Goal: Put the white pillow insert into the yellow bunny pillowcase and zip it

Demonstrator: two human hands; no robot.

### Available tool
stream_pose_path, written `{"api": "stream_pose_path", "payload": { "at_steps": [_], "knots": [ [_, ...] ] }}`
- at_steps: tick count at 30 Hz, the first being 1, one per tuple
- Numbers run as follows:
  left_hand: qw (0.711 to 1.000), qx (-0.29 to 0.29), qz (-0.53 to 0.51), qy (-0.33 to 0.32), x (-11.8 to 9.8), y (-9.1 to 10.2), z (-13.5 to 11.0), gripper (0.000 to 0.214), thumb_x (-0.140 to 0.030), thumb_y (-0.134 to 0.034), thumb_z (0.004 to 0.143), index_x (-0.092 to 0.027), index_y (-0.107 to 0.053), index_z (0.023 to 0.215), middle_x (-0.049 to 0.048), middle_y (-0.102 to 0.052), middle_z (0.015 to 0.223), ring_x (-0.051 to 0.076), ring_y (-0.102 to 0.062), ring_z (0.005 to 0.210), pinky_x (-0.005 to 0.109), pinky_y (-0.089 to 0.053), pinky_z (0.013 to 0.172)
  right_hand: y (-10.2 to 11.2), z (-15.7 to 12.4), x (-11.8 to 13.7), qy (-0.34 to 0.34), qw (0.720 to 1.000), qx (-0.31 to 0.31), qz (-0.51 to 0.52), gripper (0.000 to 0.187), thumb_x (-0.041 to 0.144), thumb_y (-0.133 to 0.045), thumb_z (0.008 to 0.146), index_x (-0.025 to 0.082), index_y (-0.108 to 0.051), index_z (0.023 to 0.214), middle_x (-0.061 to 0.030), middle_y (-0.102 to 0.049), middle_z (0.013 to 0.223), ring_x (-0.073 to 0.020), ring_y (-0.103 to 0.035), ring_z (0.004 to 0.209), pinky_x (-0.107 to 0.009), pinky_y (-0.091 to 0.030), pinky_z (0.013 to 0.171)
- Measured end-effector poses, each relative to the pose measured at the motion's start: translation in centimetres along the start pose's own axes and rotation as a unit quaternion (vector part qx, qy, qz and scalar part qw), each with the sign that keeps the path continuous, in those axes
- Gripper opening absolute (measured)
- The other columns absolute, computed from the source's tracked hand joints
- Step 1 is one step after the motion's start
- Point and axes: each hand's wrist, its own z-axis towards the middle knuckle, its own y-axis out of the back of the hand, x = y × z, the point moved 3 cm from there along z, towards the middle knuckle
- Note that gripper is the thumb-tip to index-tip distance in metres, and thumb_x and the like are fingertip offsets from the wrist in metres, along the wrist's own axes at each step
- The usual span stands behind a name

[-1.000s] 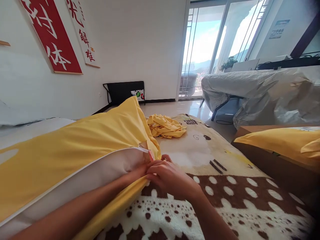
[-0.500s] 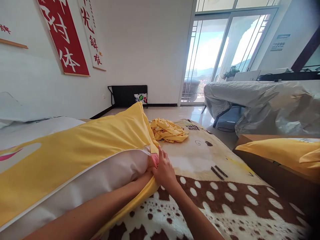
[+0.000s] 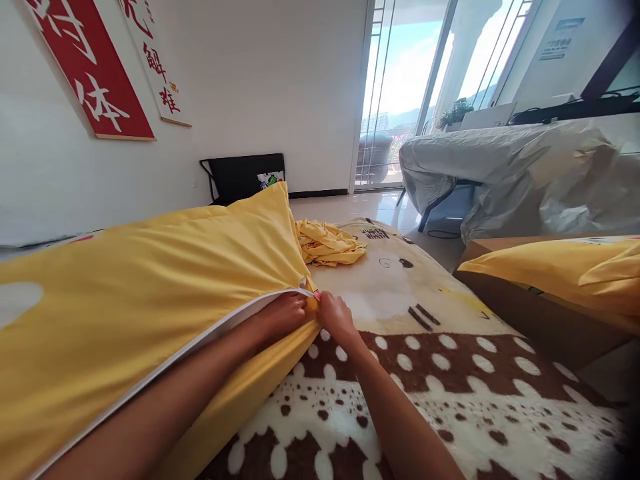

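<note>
A large yellow pillowcase (image 3: 215,260) with a long, white-edged side opening stretches from the left to the middle. My left forearm runs along this opening. My left hand (image 3: 285,313) lies just inside the far corner, its fingers curled in against the cloth; the fingertips are partly hidden. From outside, my right hand (image 3: 336,316) is closed on the same corner, and a bit of pink shows at its fingers. Both hands are close together. The white filling inside the case is now covered.
A crumpled yellow cloth (image 3: 330,244) lies beyond the corner on a brown and cream patterned blanket (image 3: 400,287). At right, a cardboard box (image 3: 525,307) has yellow fabric (image 3: 560,263) on top. Behind it stands a table under plastic sheeting (image 3: 480,157). A black folded item (image 3: 245,175) leans by the wall.
The pillowcase edge has come over the white filling, which showed in the opening before. My left hand has drawn back slightly, and my right fingers have closed around the corner. The view has shifted.
</note>
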Motion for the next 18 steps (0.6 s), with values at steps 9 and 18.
{"api": "stream_pose_path", "payload": {
  "at_steps": [9,18],
  "knots": [
    [0.989,0.053,0.096,0.096,1.3,-1.4,-0.9,0.024,-0.015,-0.051,0.088,-0.011,-0.063,0.109,0.0134,-0.066,0.107,0.024,-0.060,0.102,0.041,-0.045,0.096,-1.6,1.2,-0.4,-0.019,0.954,-0.097,0.284,0.015,0.013,-0.041,0.065,0.019,-0.053,0.072,-0.0028,-0.060,0.073,-0.0151,-0.051,0.068,-0.023,-0.037,0.063],
    [0.988,0.000,0.051,0.143,0.0,-2.8,4.8,0.027,-0.029,-0.058,0.088,-0.013,-0.060,0.110,0.0058,-0.060,0.115,0.024,-0.059,0.103,0.042,-0.051,0.088,-3.0,1.8,-0.4,-0.059,0.863,-0.107,0.490,0.014,0.037,-0.039,0.066,0.023,-0.037,0.067,0.0053,-0.038,0.059,-0.0105,-0.036,0.053,-0.022,-0.035,0.050]
  ]
}}
